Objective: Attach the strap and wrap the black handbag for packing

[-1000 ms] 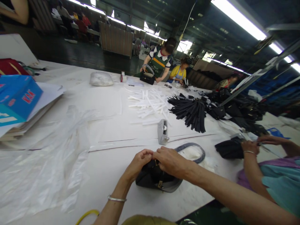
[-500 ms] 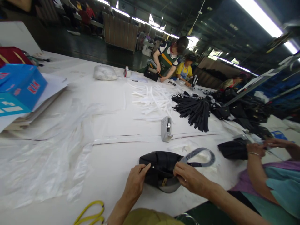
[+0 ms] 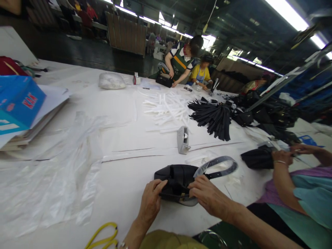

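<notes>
A black handbag lies on the white table in front of me, its mouth parted toward me and a small gold-coloured fitting on its near edge. My left hand grips the bag's left rim between thumb and fingers. On the right side, my right hand pinches the near edge of the opening, fingertips partly hidden in it. The bag's strap, looped and wrapped in clear film, rests on the table to the right. Beyond the bag stands a grey tape dispenser.
White strips and a bundle of black strips lie farther back. Clear plastic bags spread at left, near a blue box. Yellow-handled scissors lie at the front edge. A co-worker's hands handle another black bag at right.
The bag's mouth is wider now, its near edge with the gold-coloured fitting tilted differently. My right hand has shifted slightly left. The whole view has moved a little.
</notes>
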The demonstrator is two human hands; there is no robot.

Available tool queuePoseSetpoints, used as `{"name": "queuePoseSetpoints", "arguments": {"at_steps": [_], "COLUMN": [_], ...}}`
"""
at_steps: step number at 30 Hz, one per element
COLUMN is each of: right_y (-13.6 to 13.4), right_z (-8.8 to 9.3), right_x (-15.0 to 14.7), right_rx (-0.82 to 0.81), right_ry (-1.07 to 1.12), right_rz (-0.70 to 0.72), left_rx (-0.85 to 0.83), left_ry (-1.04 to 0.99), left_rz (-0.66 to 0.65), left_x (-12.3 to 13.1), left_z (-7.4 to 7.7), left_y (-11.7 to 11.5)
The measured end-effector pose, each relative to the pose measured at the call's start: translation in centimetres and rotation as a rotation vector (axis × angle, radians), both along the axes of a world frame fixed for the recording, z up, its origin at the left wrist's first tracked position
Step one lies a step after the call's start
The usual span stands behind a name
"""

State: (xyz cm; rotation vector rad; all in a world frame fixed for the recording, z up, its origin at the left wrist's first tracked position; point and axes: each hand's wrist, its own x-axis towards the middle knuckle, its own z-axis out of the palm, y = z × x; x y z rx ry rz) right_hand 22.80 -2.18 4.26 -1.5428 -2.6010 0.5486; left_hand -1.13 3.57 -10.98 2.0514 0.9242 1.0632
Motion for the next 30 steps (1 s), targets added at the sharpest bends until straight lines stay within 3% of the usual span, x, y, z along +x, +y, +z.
{"name": "queuePoseSetpoints", "arguments": {"at_steps": [2,4,7,9,14,17,20,24,30], "right_y": [0.4,0.9,1.6,2.3,3.8,4.4,4.7,5.1,5.7], "right_z": [0.1,0.2,0.9,1.4,2.4,2.6,3.1,4.4,5.7], "right_x": [0.0,0.1,0.3,0.1,-1.4,-2.0,-2.0,-1.7,-3.3], "right_rx": [-0.006,-0.019,-0.046,-0.090,-0.307,-0.360,-0.308,-0.121,-0.102], "right_ry": [0.024,0.062,0.140,0.213,0.560,0.649,0.535,0.188,-0.219], "right_rz": [-0.036,-0.083,-0.173,-0.256,-0.555,-0.620,-0.545,-0.299,-0.105], "left_rx": [0.000,-0.124,-0.376,-0.357,-0.001,0.001,-0.077,-0.149,-0.292], "left_ry": [0.003,-0.064,-0.221,-0.237,0.050,0.096,0.092,0.084,0.098], "left_rz": [-0.009,0.061,0.293,0.338,-0.110,-0.177,-0.171,-0.198,-0.220], "left_x": [0.1,0.0,-0.6,-1.0,0.3,2.0,3.1,3.6,4.1], "left_z": [0.2,0.9,3.2,5.3,9.3,9.9,9.7,9.8,10.6], "left_y": [0.1,0.3,0.8,1.2,2.0,2.4,2.6,2.7,2.7]}}
